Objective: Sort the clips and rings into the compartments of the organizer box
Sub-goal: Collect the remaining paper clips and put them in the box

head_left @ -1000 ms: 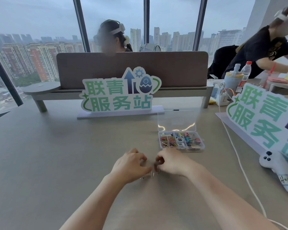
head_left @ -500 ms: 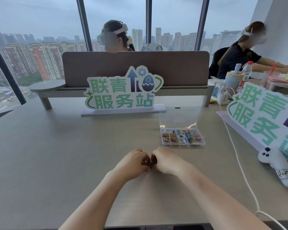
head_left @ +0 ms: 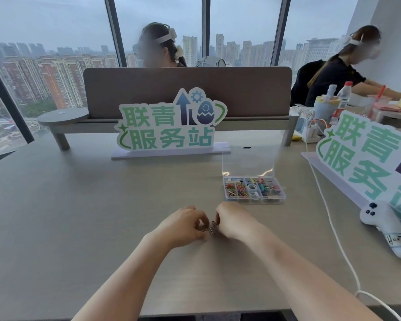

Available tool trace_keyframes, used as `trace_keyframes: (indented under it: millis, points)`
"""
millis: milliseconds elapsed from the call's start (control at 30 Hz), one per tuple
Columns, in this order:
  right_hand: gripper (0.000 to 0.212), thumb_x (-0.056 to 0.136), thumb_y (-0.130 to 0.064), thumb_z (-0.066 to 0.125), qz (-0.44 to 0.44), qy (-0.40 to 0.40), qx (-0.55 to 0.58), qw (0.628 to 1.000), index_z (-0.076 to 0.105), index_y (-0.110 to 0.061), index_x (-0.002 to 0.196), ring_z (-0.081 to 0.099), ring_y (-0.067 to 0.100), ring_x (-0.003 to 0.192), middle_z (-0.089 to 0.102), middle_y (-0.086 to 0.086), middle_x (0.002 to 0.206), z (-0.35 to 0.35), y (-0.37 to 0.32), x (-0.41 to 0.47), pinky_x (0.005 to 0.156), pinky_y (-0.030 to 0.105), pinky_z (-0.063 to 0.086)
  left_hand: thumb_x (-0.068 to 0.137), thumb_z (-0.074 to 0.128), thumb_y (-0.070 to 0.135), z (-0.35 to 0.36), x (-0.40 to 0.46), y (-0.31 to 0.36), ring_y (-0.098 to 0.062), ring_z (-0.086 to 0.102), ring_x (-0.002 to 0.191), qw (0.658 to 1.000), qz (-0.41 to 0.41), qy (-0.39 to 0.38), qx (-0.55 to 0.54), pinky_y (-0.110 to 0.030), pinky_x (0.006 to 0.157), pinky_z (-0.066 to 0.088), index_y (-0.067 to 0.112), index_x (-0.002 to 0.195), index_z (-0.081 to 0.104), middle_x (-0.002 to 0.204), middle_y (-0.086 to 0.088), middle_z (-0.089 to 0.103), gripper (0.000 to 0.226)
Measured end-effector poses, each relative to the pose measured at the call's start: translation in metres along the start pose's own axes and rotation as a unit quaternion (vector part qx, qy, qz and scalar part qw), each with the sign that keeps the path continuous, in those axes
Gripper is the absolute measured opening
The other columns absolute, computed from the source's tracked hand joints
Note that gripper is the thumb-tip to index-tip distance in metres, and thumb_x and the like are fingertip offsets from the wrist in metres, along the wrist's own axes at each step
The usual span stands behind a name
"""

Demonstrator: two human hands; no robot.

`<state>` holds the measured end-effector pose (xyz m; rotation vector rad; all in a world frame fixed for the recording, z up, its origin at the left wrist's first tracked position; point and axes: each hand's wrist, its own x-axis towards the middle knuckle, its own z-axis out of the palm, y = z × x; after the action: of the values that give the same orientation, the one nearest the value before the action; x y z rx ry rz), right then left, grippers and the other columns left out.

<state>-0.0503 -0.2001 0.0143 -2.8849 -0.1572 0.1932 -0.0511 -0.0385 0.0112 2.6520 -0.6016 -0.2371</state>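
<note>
Head view. Both hands are over the table (head_left: 83, 216), close together, knuckles toward the camera. The left hand (head_left: 183, 224) has its fingers curled inward, and the fingertips (head_left: 204, 222) pinch a small bunch of metal clips (head_left: 207, 229) that hangs just below and between the two hands. The right hand (head_left: 233, 220) is likewise curled, its fingertips (head_left: 217, 220) touching the same bunch from the other side. Individual pieces in the bunch are too small to tell apart; at least one wire paper clip shows at its lower end, near the tabletop. Whether it touches the surface cannot be told.

The organizer box (head_left: 254, 189) stands beyond the right hand's fingers and slightly to their right, apart from them, with its clear lid (head_left: 248, 161) raised upright at the far edge. Its left compartments hold coloured paper clips, the middle ones pale rings, the right ones coloured binder clips.

Further beyond the fingers stands a green-lettered sign (head_left: 169, 123). To the right of the fingers, well apart, lie a white cable (head_left: 333, 230), a white controller (head_left: 384, 228) and a second sign (head_left: 368, 156).
</note>
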Motion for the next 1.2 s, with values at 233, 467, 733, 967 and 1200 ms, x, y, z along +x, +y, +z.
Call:
trace_keyframes:
  millis: [233, 467, 733, 967, 1200]
  points:
    - [0.016, 0.079, -0.006, 0.062, -0.004, -0.039, 0.007, 0.999, 0.072, -0.004, 0.091, 0.066, 0.032, 0.084, 0.07, 0.016, 0.088, -0.005, -0.009, 0.004, 0.067, 0.031, 0.051, 0.079, 0.066, 0.022, -0.001, 0.007, 0.005, -0.018, 0.06, 0.092, 1.0, -0.019, 0.001, -0.008, -0.033, 0.08, 0.05, 0.019, 0.095, 0.069, 0.099, 0.001, 0.067, 0.016]
    - [0.013, 0.071, -0.013, 0.069, 0.008, -0.082, 0.014, 0.997, 0.071, -0.005, 0.081, 0.057, 0.029, 0.065, 0.063, 0.014, 0.073, -0.009, -0.014, 0.004, 0.057, 0.026, 0.043, 0.08, 0.066, 0.017, -0.004, 0.012, 0.01, -0.022, 0.064, 0.09, 0.999, -0.031, -0.033, -0.01, -0.031, 0.076, 0.05, 0.013, 0.094, 0.07, 0.097, -0.005, 0.07, 0.014]
    - [0.011, 0.078, -0.01, 0.066, 0.004, -0.08, 0.063, 0.995, 0.072, -0.004, 0.085, 0.068, 0.03, 0.078, 0.072, 0.016, 0.085, -0.015, -0.008, -0.002, 0.058, 0.027, 0.047, 0.077, 0.066, 0.02, 0.0, 0.008, 0.001, -0.017, 0.06, 0.086, 0.999, -0.046, -0.014, -0.013, -0.034, 0.076, 0.052, 0.022, 0.081, 0.065, 0.083, 0.009, 0.06, 0.004]
    - [0.013, 0.077, -0.001, 0.057, -0.003, -0.114, 0.133, 0.985, 0.068, -0.008, 0.079, 0.063, 0.021, 0.055, 0.07, 0.015, 0.072, -0.019, -0.01, -0.011, 0.052, 0.024, 0.05, 0.077, 0.067, 0.021, -0.003, -0.002, -0.002, -0.006, 0.053, 0.071, 0.999, -0.03, 0.02, -0.04, -0.018, 0.056, 0.037, 0.028, 0.074, 0.061, 0.07, 0.015, 0.056, 0.009]
    - [0.017, 0.08, -0.015, 0.068, -0.011, -0.084, 0.081, 0.993, 0.065, -0.011, 0.096, 0.067, 0.025, 0.075, 0.071, 0.011, 0.091, -0.009, -0.018, -0.017, 0.052, 0.025, 0.045, 0.076, 0.072, 0.027, -0.007, -0.014, -0.014, -0.003, 0.055, 0.07, 0.994, -0.055, 0.057, -0.074, -0.021, 0.062, 0.043, 0.03, 0.081, 0.066, 0.075, 0.014, 0.062, 0.008]
